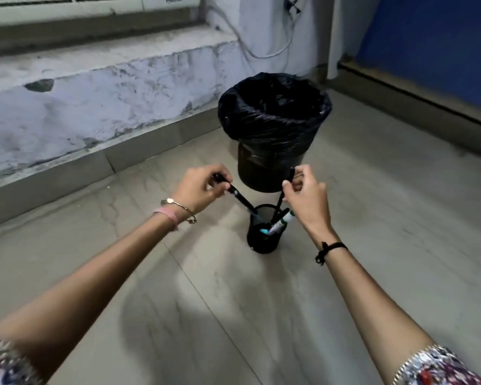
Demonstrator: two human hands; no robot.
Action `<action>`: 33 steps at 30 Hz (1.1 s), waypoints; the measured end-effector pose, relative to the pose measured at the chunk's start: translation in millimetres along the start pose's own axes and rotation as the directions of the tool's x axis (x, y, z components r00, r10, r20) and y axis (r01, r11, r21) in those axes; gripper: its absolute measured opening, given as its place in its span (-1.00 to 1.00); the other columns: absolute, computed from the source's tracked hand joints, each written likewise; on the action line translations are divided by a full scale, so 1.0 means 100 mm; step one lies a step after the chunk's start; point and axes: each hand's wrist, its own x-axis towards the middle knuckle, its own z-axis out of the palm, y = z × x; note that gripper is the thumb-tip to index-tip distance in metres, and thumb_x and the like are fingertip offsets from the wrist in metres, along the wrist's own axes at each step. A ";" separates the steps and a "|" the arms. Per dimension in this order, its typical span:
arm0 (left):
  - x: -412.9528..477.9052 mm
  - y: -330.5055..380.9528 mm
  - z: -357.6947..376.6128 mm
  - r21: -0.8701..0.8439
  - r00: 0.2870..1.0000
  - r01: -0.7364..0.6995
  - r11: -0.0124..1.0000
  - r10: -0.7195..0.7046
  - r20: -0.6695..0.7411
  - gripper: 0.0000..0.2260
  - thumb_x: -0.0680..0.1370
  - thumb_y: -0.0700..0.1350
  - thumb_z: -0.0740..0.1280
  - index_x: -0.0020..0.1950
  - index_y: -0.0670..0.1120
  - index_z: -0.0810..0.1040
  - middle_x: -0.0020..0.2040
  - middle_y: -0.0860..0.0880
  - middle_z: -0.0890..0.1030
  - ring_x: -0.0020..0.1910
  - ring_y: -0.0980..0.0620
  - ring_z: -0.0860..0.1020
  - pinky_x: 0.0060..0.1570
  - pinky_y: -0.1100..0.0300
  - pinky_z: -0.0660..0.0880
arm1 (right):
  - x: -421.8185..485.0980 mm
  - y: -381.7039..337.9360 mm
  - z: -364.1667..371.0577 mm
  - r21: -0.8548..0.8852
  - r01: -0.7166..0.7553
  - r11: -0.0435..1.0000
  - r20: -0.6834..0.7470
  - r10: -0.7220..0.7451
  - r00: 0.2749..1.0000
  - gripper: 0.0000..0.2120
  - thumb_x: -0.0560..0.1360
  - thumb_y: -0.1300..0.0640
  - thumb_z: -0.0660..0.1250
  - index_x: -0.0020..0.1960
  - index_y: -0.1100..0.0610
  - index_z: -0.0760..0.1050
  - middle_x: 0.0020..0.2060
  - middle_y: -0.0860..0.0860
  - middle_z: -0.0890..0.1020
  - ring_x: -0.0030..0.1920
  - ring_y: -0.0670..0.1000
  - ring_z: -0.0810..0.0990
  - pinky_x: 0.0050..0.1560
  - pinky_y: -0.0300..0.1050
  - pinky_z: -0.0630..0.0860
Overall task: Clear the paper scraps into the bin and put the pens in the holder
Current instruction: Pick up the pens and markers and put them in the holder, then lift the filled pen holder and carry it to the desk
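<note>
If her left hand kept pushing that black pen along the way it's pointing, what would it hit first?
Probably the inside of the black mesh pen holder. The left hand angles its black pen down toward the holder's mouth, where other pens already stand, though depth is uncertain.

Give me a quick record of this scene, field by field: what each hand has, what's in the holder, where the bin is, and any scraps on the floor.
left hand: holds a black pen, its lower end at the holder's rim
right hand: holds a thin black pen, its tip reaching into the holder
holder: black mesh cup on the floor, already containing a white and green marker and a pen with a light blue end
bin: black, lined with a black bag, just behind the holder
paper scraps: none visible on the floor
</note>
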 end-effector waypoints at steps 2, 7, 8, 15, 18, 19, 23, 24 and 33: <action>0.02 0.09 0.28 0.074 0.997 -0.037 0.997 0.032 0.064 -0.87 0.47 -0.23 0.36 0.00 -0.13 0.55 -0.07 -0.11 0.64 -0.18 -0.06 0.63 -0.05 0.19 0.54 | 0.00 0.04 -0.07 -0.020 -0.038 0.999 0.072 0.039 0.997 -0.76 0.49 0.17 0.33 0.14 0.12 0.44 -0.08 0.08 0.65 -0.14 0.04 0.66 -0.04 0.07 0.64; -0.04 0.17 0.53 0.084 0.999 0.019 0.996 -0.023 0.046 -0.65 0.45 -0.11 0.39 0.21 -0.01 0.42 0.03 -0.02 0.51 -0.19 0.00 0.58 -0.12 0.11 0.52 | -0.17 0.14 -0.33 -0.105 0.075 0.992 -0.073 -0.083 0.994 -0.81 0.49 0.25 0.30 0.09 0.15 0.47 -0.05 -0.02 0.56 -0.25 -0.19 0.50 -0.16 -0.58 0.35; -0.06 0.15 0.51 0.054 0.998 0.061 0.997 -0.063 0.025 -0.64 0.45 -0.06 0.39 0.21 0.01 0.41 0.02 0.00 0.51 -0.18 0.01 0.58 -0.15 0.14 0.50 | -0.25 0.18 -0.35 -0.117 0.098 0.988 -0.081 -0.108 0.991 -0.85 0.48 0.28 0.29 0.03 0.14 0.47 -0.09 -0.02 0.54 -0.27 -0.20 0.46 -0.20 -0.56 0.34; -0.26 -0.22 0.55 -0.096 0.901 0.433 0.896 -0.433 0.024 -0.79 0.53 -0.01 0.29 0.08 -0.09 0.47 -0.02 -0.15 0.62 -0.16 -0.14 0.66 -0.05 -0.09 0.60 | -0.81 0.57 -0.08 -0.175 0.032 0.984 0.138 -0.008 0.990 -0.76 0.42 0.23 0.32 0.05 0.03 0.56 -0.13 0.01 0.50 -0.19 -0.05 0.51 -0.15 -0.35 0.38; -0.37 -0.33 0.66 -0.020 0.864 0.486 0.874 -0.478 0.157 -0.88 0.52 -0.05 0.29 -0.01 -0.08 0.51 -0.17 -0.05 0.63 -0.16 -0.10 0.66 -0.02 -0.05 0.59 | -0.91 0.64 0.09 -0.183 -0.017 0.983 0.212 0.056 0.976 -0.66 0.45 0.21 0.35 0.21 0.03 0.53 0.09 0.08 0.48 0.03 0.01 0.53 0.04 -0.35 0.34; -0.39 -0.36 0.70 0.008 0.855 0.489 0.872 -0.481 0.193 -0.89 0.51 -0.06 0.30 -0.04 -0.07 0.52 -0.19 -0.03 0.62 -0.15 -0.08 0.66 -0.01 -0.05 0.59 | -0.91 0.64 0.13 -0.183 -0.021 0.983 0.203 0.059 0.977 -0.68 0.46 0.22 0.36 0.19 0.05 0.53 0.14 0.09 0.48 0.08 0.03 0.54 0.05 -0.36 0.33; -0.36 -0.40 0.82 0.056 0.824 0.487 0.871 -0.480 0.302 -0.97 0.50 -0.10 0.30 -0.11 -0.03 0.53 -0.10 -0.09 0.66 -0.12 -0.08 0.66 0.00 0.00 0.58 | -0.78 0.63 0.25 -0.160 -0.062 0.985 0.176 0.090 0.980 -0.84 0.46 0.27 0.38 0.01 0.11 0.57 0.18 0.07 0.48 0.03 0.00 0.57 0.05 -0.34 0.40; -0.32 -0.40 0.82 0.062 0.820 0.489 0.870 -0.483 0.308 -0.97 0.50 -0.12 0.30 -0.12 -0.02 0.52 -0.09 -0.09 0.66 -0.12 -0.08 0.66 -0.01 0.03 0.57 | -0.74 0.62 0.27 -0.144 -0.080 0.986 0.189 0.107 0.976 -0.84 0.45 0.30 0.38 -0.01 0.11 0.58 0.17 0.06 0.49 -0.01 -0.03 0.57 0.08 -0.30 0.45; -0.04 0.53 0.44 -0.065 0.773 0.624 0.779 -0.604 0.192 -0.89 0.50 -0.17 0.30 0.01 -0.09 0.57 -0.05 -0.08 0.64 -0.03 -0.05 0.59 -0.01 0.20 0.46 | -0.31 -0.23 -0.37 -0.148 -0.193 0.970 0.312 0.231 0.922 -0.82 0.43 0.30 0.38 -0.08 0.03 0.59 0.05 0.02 0.53 -0.07 0.02 0.64 0.07 -0.02 0.59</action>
